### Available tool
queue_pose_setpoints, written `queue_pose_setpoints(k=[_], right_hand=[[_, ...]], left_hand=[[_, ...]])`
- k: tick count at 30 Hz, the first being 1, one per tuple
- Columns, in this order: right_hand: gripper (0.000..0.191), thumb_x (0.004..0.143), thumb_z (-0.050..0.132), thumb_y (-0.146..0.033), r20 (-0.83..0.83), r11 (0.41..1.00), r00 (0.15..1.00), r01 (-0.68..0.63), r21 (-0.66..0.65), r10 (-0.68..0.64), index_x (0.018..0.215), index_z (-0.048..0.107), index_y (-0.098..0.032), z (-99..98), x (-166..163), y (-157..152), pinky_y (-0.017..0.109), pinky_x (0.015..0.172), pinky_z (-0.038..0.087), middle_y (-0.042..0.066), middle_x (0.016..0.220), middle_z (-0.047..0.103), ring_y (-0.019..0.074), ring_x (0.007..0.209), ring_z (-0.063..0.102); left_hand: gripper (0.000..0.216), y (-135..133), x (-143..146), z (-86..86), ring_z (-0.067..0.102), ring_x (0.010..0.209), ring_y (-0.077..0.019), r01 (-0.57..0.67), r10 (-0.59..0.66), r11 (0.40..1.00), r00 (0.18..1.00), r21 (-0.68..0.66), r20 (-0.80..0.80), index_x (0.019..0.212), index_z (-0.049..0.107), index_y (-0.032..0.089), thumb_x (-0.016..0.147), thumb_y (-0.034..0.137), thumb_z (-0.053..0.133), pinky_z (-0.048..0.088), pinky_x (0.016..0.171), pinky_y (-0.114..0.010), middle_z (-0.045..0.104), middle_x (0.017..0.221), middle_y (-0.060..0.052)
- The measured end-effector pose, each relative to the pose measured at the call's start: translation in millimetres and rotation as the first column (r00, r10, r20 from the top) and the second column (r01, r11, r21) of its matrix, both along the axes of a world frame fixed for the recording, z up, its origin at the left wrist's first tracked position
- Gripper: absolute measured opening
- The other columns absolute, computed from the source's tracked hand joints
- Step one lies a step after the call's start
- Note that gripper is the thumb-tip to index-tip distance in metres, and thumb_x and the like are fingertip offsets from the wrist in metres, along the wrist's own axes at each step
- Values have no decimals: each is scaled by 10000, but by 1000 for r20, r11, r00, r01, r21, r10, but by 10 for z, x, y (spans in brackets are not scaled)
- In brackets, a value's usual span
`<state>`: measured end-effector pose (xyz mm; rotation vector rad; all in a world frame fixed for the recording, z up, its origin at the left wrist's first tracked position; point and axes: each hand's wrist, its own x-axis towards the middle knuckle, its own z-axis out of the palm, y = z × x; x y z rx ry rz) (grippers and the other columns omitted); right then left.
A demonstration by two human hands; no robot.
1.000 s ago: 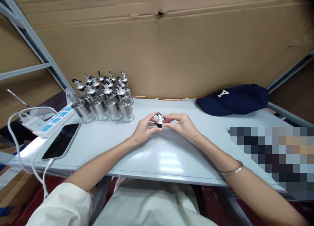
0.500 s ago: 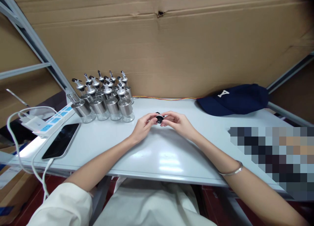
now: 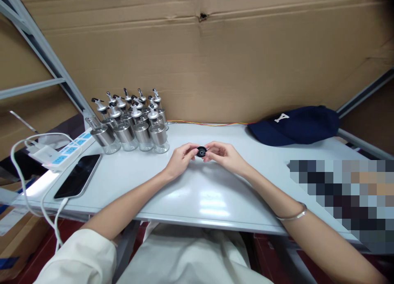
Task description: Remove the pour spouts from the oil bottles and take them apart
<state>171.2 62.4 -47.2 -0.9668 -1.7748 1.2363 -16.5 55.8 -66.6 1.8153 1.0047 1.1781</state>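
A small black bottle pourer [image 3: 201,152] is held just above the table, its round underside with a ringed centre facing me. My left hand [image 3: 182,157] pinches its left edge between thumb and fingers. From the other side, my right hand [image 3: 226,156] grips the right edge in the same way. The pourer's far side is hidden. To the left stands a group of glass bottles [image 3: 158,134] with steel bands, most topped with silver pourers. The front-left bottle [image 3: 104,136] has an open neck with no pourer on it.
A phone [image 3: 78,176] on a white cable lies at the left, beside a power strip [image 3: 69,154] with a charger. A navy cap [image 3: 295,126] rests at the back right. Cardboard [image 3: 215,70] walls the table's rear. A blurred-out patch [image 3: 347,198] covers the right side.
The pourer has been tilted between my fingers, so its round black underside now faces me more fully. Both hands stay in nearly the same place.
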Motion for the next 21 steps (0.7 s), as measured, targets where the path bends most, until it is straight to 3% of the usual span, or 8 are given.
queue_pose_setpoints(k=[7, 12, 17, 21], right_hand=[[363, 727, 636, -477, 41, 1000, 999, 5, 2, -5, 894, 601, -156, 5, -19, -19, 292, 621, 485, 16, 645, 637, 131, 568, 578], [386, 700, 657, -496, 7, 996, 999, -48, -81, 48, 871, 593, -156, -2, -39, -14, 298, 626, 495, 19, 651, 645, 132, 568, 584], [341, 697, 678, -443, -37, 996, 998, -61, -58, 59, 870, 578, -167, 17, -20, -9, 307, 656, 505, 14, 663, 656, 139, 597, 604], [315, 696, 679, -406, -32, 997, 999, -44, -66, 42, 869, 547, -179, 8, -9, -11, 321, 700, 505, 19, 682, 667, 157, 659, 631]], left_hand=[[295, 11, -12, 9, 580, 784, -149, -10, 22, 994, 994, 113, -108, 989, 665, 163, 905, 309, 422, 443, 785, -264, 666, 899, -56], [315, -1, -8, -7, 584, 770, -141, 2, 7, 997, 993, 83, -115, 1044, 647, 167, 916, 336, 414, 454, 779, -266, 656, 933, -58], [330, -21, -1, -4, 593, 915, -176, 30, -25, 998, 997, 64, -69, 1077, 621, 155, 891, 376, 462, 466, 814, -283, 634, 1038, -84], [331, -21, -1, 8, 594, 913, -176, 11, -8, 998, 999, 58, -42, 1093, 605, 162, 874, 385, 495, 481, 812, -293, 613, 1060, -86]])
